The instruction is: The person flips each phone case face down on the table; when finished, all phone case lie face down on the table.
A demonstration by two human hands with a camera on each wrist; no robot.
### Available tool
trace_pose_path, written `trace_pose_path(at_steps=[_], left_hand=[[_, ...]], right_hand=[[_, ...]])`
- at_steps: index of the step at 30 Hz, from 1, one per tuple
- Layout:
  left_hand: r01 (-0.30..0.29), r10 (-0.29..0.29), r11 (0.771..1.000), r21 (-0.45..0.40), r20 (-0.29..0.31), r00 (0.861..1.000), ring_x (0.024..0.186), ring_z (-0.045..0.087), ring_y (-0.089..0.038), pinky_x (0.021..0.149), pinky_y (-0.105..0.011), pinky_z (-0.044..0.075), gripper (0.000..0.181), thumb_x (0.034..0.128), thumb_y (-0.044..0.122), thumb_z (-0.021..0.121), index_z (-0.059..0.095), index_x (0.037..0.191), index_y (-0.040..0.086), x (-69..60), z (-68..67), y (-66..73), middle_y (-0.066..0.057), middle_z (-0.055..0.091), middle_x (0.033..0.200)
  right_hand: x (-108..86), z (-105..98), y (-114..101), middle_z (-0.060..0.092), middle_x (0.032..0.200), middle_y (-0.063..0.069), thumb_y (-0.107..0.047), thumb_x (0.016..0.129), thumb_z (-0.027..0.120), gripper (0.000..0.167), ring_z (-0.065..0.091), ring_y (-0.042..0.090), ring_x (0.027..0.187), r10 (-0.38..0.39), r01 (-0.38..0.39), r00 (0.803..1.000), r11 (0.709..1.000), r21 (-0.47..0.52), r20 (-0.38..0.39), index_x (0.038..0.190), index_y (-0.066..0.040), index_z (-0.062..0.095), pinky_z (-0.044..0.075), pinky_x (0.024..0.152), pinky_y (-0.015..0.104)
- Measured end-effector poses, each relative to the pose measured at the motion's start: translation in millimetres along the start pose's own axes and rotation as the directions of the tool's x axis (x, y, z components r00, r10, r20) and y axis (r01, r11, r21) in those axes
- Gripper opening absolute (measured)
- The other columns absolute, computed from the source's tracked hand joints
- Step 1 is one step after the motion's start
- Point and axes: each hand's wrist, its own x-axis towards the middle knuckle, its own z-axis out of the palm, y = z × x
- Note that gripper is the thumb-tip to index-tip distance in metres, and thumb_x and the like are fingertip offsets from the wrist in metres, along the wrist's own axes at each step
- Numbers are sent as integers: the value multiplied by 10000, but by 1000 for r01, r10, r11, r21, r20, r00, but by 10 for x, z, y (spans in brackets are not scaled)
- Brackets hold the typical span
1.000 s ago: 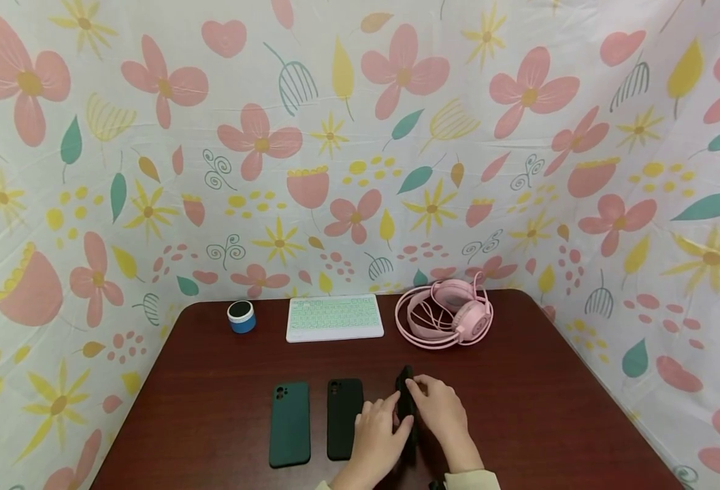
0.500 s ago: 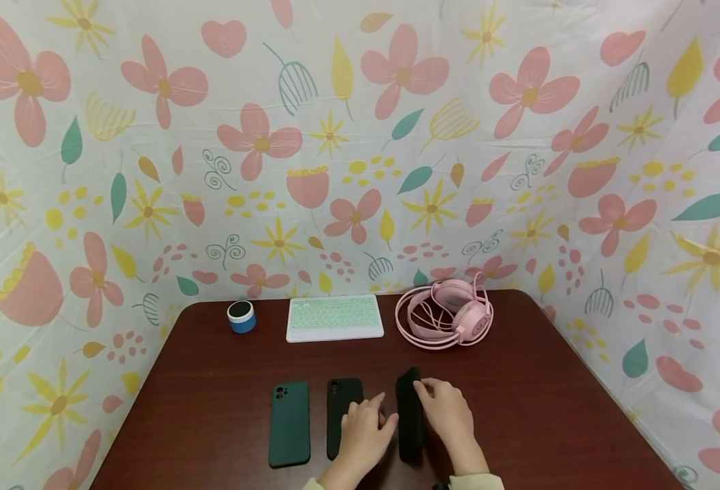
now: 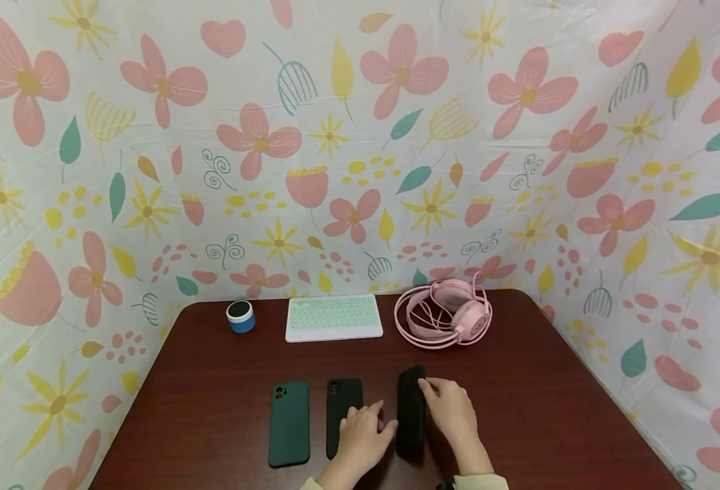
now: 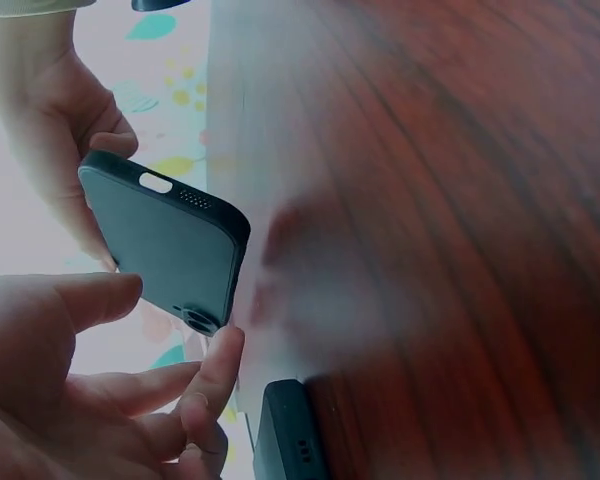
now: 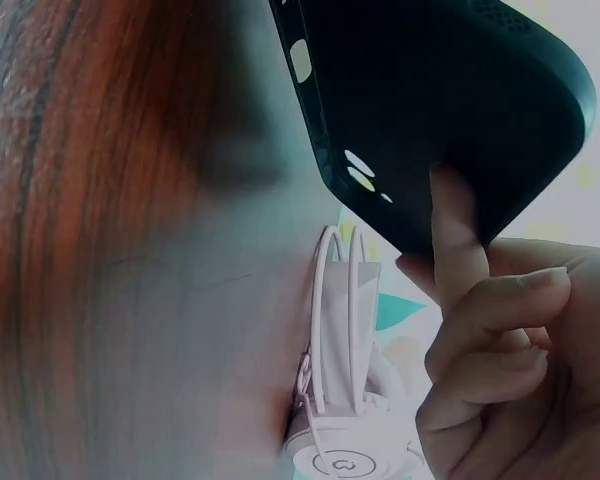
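Observation:
A black phone case (image 3: pixel 411 415) stands tilted up on one long edge right of centre. My right hand (image 3: pixel 452 412) pinches its far right edge. In the right wrist view the right hand's index finger (image 5: pixel 455 220) lies against the inside of the hollow case (image 5: pixel 400 90). My left hand (image 3: pixel 363 435) is just left of it, fingers loosely extended, holding nothing. It lies partly over a second black phone case (image 3: pixel 337 415), which is flat on the table. Farther left lies a dark green phone case (image 3: pixel 289 425), also flat.
A white keyboard (image 3: pixel 334 318) lies at the back of the brown table (image 3: pixel 225 381). To its left stands a small blue and white round speaker-like object (image 3: pixel 241 317). Pink headphones (image 3: pixel 467 321) with a coiled cable lie to its right. A flower-patterned cloth (image 3: pixel 360 136) surrounds the table.
My left hand has let go of the upright case and moved left. The case in my right hand has turned, showing more of its face, and shifted slightly right.

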Motion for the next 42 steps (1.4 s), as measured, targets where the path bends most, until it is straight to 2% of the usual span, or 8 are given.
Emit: trace_pose_path(at_steps=[8,16,26,33,36,39,42], left_hand=[[-9,11,999,-33,49,999,668,373,-145,618,-340,308,519,927,368,630,610,1263,-27,-8,3,32,123,490,687],[-33,35,999,-35,47,998,676,397,-129,642,-357,330,514,936,387,613,628,1248,-22,16,36,11,131,460,642],[-11,27,990,-137,117,993,713,452,-135,680,-410,368,522,951,404,585,628,1248,-23,41,33,-19,104,505,646],[-5,35,980,-198,149,988,815,515,-190,748,-505,395,514,956,388,576,625,1241,-36,35,-13,4,75,528,669],[0,33,978,-210,155,987,771,500,-168,730,-476,390,520,957,389,573,621,1243,-43,28,-29,16,51,508,623],[8,32,972,-235,163,986,634,460,-156,673,-421,378,522,959,378,574,614,1244,-58,21,-42,24,26,476,552],[13,31,968,-251,169,985,583,416,-147,647,-376,350,536,960,382,572,605,1250,-67,18,-51,15,23,446,527]], right_hand=[[5,-41,-11,691,1069,144,-282,969,595,319,629,347,1020,-26,28,999,997,72,-26,1115,-30,727,470,818,540],[26,-71,-16,689,1077,137,-281,977,586,332,606,340,1073,-35,39,999,992,117,-32,1129,-17,716,450,872,531],[24,-59,11,682,1072,129,-273,991,562,362,620,285,998,-25,24,1000,986,167,0,1165,18,686,478,830,497],[16,-33,35,656,1148,156,-293,1000,543,380,594,319,1086,-21,20,1000,983,184,7,1184,11,677,466,861,514],[20,-31,26,657,1147,151,-290,998,548,372,595,314,1087,-22,21,1000,982,188,6,1183,3,681,466,863,511],[21,-35,18,659,1141,150,-280,997,550,363,600,305,1073,-23,21,1000,982,186,6,1182,4,682,467,860,511],[20,-39,13,657,1142,159,-272,998,549,363,597,317,1079,-24,21,1000,982,188,12,1185,12,677,461,866,518]])
